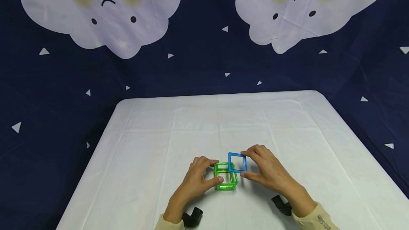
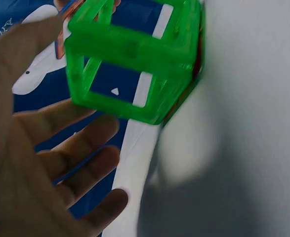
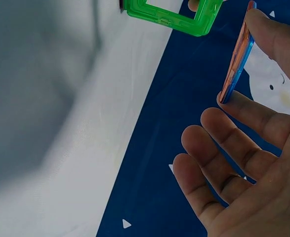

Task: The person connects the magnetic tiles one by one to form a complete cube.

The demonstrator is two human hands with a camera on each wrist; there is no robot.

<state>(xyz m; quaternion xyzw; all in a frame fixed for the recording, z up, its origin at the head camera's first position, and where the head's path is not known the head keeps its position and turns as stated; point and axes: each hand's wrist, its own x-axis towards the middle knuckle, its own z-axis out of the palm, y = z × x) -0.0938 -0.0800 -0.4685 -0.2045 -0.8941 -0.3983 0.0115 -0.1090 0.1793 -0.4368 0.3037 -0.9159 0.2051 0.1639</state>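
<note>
Low over the near middle of the table, several green see-through square frame tiles form a boxy cube [image 1: 226, 187]. My left hand [image 1: 195, 178] pinches its left side between thumb and index finger; the other fingers spread below it in the left wrist view. A blue square frame tile [image 1: 229, 162] is held upright by my right hand [image 1: 270, 168], thumb at its lower right corner and index finger at its upper right. In the head view the blue tile overlaps the cube's upper right corner. Seen edge-on in the right wrist view, the tile [image 3: 238, 54] shows orange along one face.
A white cloth covers the table [image 1: 153, 134]. Behind it hangs a dark blue curtain [image 1: 198, 70] with white clouds and small triangles. Black wrist-worn devices [image 1: 192, 218] sit under both wrists, close above the tabletop.
</note>
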